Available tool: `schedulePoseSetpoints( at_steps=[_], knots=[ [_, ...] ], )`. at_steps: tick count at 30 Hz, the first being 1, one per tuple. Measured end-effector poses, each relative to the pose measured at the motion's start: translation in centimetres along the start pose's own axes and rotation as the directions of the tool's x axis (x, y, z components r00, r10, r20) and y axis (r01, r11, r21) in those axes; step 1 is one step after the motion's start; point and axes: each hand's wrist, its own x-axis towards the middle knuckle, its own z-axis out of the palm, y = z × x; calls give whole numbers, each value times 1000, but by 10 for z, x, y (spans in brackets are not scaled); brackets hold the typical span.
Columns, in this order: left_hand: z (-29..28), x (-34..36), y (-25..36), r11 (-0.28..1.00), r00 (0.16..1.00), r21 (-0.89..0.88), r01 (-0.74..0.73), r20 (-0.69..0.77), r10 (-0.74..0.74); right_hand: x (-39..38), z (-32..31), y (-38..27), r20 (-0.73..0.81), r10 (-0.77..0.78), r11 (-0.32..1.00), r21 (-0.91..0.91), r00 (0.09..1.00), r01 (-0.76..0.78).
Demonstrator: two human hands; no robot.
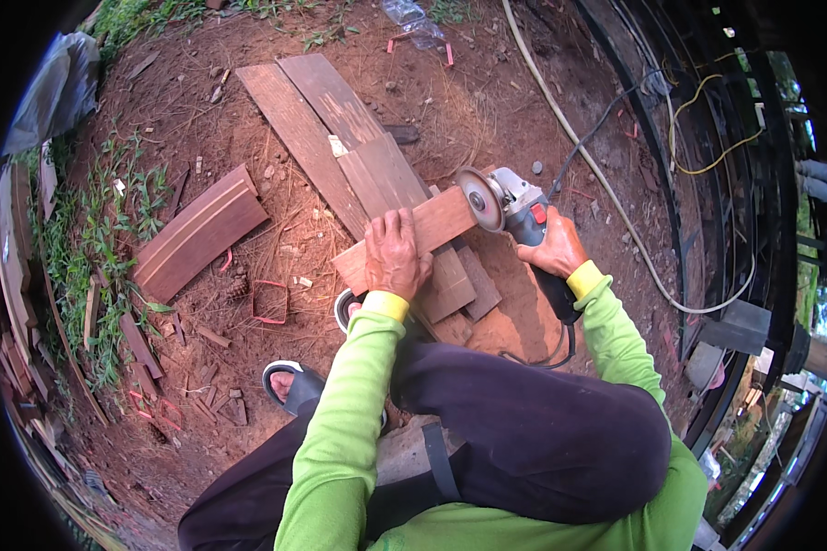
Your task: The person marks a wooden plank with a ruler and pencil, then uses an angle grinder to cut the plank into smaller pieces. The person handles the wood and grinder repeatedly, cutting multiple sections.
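Observation:
My right hand [559, 246] is wrapped round an angle grinder [525, 216] with a grey head and a dark body. Its round disc [480, 198] stands at the right end of a short brown wooden board [443, 219]; whether it touches the wood I cannot tell. My left hand [395, 254] presses down on the board's left part, fingers laid over the top. Under that board lie longer wooden planks [377, 170], stacked and slanting from far left toward my knee.
Left of the planks lie several curved boards [202, 234] on reddish soil. Wood scraps [138, 344] and red straps [271, 303] are scattered near my sandalled foot [294, 384]. A pale hose [606, 170] and the grinder's dark cord [579, 147] run along the right. Concrete blocks [737, 326] stand beyond.

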Motion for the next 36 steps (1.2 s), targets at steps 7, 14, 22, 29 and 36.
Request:
schedulePoseSetpoints(
  at_steps=[7, 14, 22, 29, 36],
  knots=[
    [0, 0, 0, 1000, 1000, 11, 6, -9, -6, 1, -2, -6, 2, 11, 1000, -22, 1000, -10],
    [-1, 1, 1, 1000, 1000, 11, 5, -5, -5, 1, -4, -6, 6, 8, 1000, -13, 1000, -8],
    [0, 0, 1, 1000, 1000, 6, 8, -3, -8, 1, -3, -5, 9, 5, 1000, -20, 1000, -5],
    [4, 0, -1, 1000, 1000, -14, -7, -31, 6, 1, -2, -4, -6, 10, 1000, 20, 1000, -10],
    [4, 0, 0, 1000, 1000, -7, -3, -21, 3, 2, -5, -7, 17, 10, 1000, -27, 1000, -10]
  ],
)
